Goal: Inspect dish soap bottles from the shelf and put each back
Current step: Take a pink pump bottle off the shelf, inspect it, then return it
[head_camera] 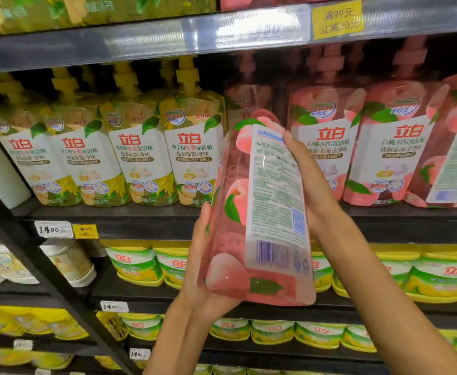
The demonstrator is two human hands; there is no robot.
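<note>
The person is holding one pink bottle [259,212] in front of the shelf [140,212], between both hands. The left hand [203,266] is supporting it from below and from the left side, with the fingers lying along the edge and the palm under the bottom corner. The right hand [308,182] is gripping the right edge, higher up, with the fingers going behind the bottle where I cannot see them.

The long axis of the bottle is nearly upright, the top leaning a little to the left and away toward the shelf. The top end is pointing at a gap [249,96] in the pink row [384,147], just behind and above the hands. I think this gap is the place where it should go back, so the next move is probably a short push forward and up. The right hand is nearer to that gap.

The bottle is a soft pouch, pink, with peach pictures and green leaves. Its back side is facing the camera: a white label with small green text, a blue barcode near the bottom and a small blue square at the right. The person seems to be reading it. The yellow row [113,147] is standing to the left.
</note>
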